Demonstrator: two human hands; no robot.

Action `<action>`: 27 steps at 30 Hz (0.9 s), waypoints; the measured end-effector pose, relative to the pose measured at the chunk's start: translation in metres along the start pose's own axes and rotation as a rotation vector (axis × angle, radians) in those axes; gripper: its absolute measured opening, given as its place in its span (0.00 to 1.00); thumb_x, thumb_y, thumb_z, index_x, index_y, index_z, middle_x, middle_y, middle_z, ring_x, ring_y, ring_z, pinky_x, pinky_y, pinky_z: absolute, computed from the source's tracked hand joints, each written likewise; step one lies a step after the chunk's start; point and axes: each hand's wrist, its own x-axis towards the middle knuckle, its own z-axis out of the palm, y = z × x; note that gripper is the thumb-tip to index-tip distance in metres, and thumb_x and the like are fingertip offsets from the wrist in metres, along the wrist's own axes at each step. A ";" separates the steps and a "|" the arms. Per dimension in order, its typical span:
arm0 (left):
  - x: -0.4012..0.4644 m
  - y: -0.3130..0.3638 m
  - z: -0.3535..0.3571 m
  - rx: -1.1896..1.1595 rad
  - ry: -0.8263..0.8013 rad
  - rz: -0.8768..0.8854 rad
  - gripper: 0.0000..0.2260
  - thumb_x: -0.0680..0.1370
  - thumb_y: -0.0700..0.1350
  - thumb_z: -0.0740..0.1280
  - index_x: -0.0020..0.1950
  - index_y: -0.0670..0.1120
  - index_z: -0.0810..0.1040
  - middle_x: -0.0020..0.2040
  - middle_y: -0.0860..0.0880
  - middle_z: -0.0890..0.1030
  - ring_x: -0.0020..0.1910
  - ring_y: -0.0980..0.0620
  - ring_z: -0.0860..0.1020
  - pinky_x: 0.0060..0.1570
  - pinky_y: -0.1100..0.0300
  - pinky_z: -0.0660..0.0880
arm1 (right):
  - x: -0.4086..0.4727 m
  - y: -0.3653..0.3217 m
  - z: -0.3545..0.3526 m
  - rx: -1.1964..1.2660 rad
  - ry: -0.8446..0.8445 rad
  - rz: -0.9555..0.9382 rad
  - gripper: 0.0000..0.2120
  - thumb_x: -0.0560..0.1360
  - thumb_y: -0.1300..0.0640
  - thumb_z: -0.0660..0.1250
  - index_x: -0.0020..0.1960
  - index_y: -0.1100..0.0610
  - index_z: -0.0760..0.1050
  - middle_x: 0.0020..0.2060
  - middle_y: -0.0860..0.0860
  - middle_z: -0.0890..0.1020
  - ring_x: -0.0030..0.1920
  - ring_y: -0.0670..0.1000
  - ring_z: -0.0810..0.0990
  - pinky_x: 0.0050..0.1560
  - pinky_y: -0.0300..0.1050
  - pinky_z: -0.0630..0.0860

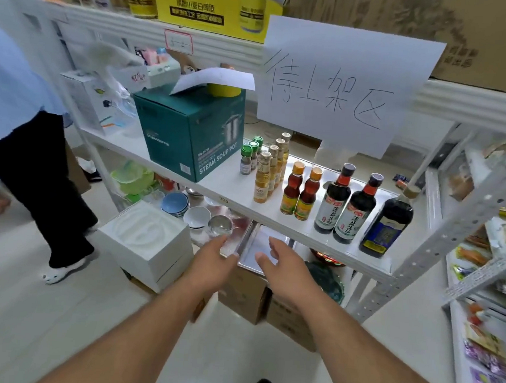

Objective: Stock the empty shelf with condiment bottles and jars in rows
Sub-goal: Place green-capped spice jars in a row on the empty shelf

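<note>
**Both hands empty below a part-filled white shelf**

From the head camera I saw a white metal shelf (pixel 240 187) with bottles set in rows running front to back. From left to right stood small green-capped jars (pixel 245 160), pale yellow bottles (pixel 262 177), two orange-capped oil bottles (pixel 302 193), two dark soy bottles with white labels (pixel 345 204), and one dark bottle with a blue label (pixel 387 220) at the right end, near the perforated upright (pixel 463 213). A teal soup pot box (pixel 190 134) sat on the same shelf, to the left of the jars. A handwritten paper sign (pixel 338 87) hung from the shelf above.

My left hand (pixel 212 263) and right hand (pixel 285 267) were held out below the shelf's front edge, grip apart on both, fingers relaxed and holding nothing.

Beneath the shelf I saw bowls (pixel 185 211), a white foam box (pixel 148 238) and cardboard cartons (pixel 248 297) on a pale tiled floor (pixel 59 327). Another person in dark trousers (pixel 39 178) stood at the left. A second rack with snack packets (pixel 488 339) stood at the right.
</note>
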 end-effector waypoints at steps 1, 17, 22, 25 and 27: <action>0.009 0.000 -0.003 0.007 0.006 0.001 0.27 0.81 0.50 0.66 0.79 0.53 0.64 0.76 0.49 0.70 0.72 0.48 0.71 0.68 0.54 0.71 | 0.010 -0.003 0.001 0.010 0.001 -0.004 0.32 0.81 0.39 0.62 0.81 0.47 0.59 0.80 0.46 0.64 0.79 0.50 0.65 0.77 0.57 0.66; 0.173 0.025 -0.053 0.089 0.044 0.021 0.25 0.80 0.50 0.65 0.78 0.54 0.65 0.76 0.51 0.70 0.72 0.51 0.70 0.62 0.56 0.73 | 0.182 -0.058 0.025 0.141 0.020 0.016 0.30 0.83 0.44 0.63 0.81 0.51 0.60 0.79 0.50 0.67 0.75 0.52 0.70 0.72 0.50 0.70; 0.242 0.021 -0.080 0.087 -0.004 0.070 0.26 0.80 0.53 0.66 0.78 0.55 0.65 0.77 0.50 0.69 0.73 0.50 0.70 0.67 0.47 0.74 | 0.236 -0.079 0.044 0.219 0.126 0.076 0.31 0.82 0.44 0.64 0.81 0.52 0.60 0.77 0.50 0.69 0.74 0.50 0.71 0.71 0.49 0.71; 0.285 0.012 -0.096 0.074 -0.076 0.123 0.27 0.81 0.54 0.65 0.79 0.55 0.64 0.77 0.51 0.69 0.73 0.51 0.70 0.66 0.54 0.71 | 0.267 -0.096 0.061 0.246 0.207 0.138 0.31 0.82 0.43 0.65 0.80 0.52 0.60 0.77 0.51 0.69 0.74 0.50 0.71 0.72 0.50 0.71; 0.313 0.007 -0.103 0.060 -0.138 0.150 0.26 0.81 0.53 0.65 0.79 0.54 0.63 0.77 0.51 0.68 0.73 0.51 0.70 0.63 0.57 0.70 | 0.287 -0.105 0.075 0.259 0.270 0.185 0.31 0.81 0.43 0.65 0.80 0.52 0.61 0.76 0.51 0.70 0.74 0.51 0.71 0.71 0.51 0.71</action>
